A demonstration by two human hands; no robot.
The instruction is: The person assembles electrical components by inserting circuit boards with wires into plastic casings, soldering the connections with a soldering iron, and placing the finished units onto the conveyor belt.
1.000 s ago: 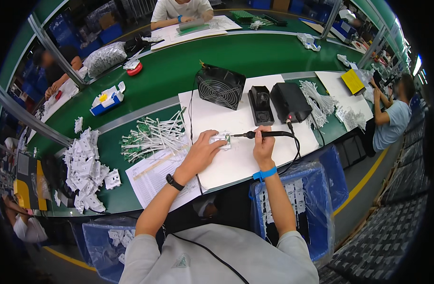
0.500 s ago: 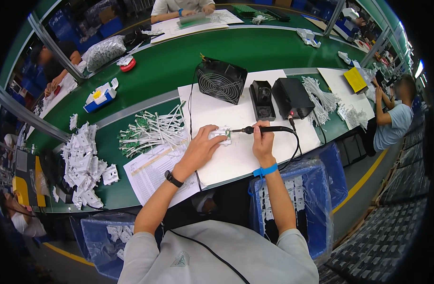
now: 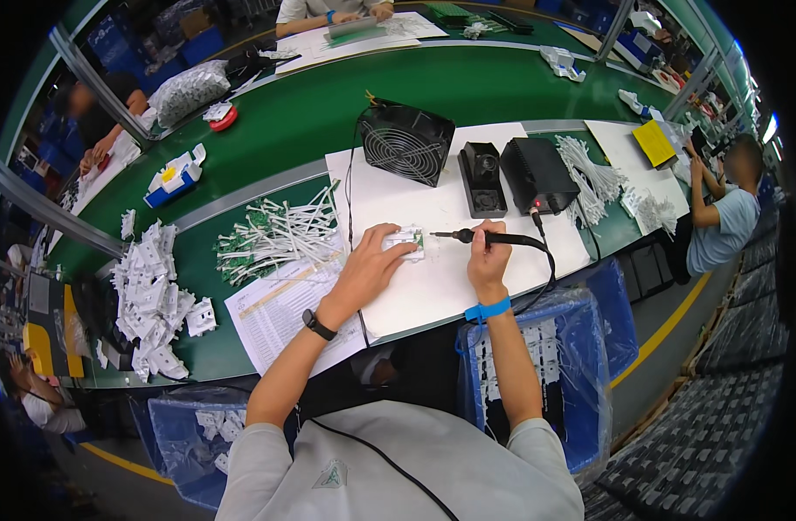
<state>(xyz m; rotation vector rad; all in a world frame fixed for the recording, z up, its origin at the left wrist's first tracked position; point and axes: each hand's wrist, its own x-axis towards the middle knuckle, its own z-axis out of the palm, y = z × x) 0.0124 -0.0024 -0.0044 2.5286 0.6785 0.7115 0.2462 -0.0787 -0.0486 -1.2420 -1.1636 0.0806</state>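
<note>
White mat (image 3: 450, 278) under small white-and-green board (image 3: 406, 241), soldering iron (image 3: 489, 236).

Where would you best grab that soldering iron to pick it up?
By the black handle of the soldering iron, coming from above on the cord end, as the right hand does. The thin metal tip points left toward the small white part, so stay clear there.
</note>
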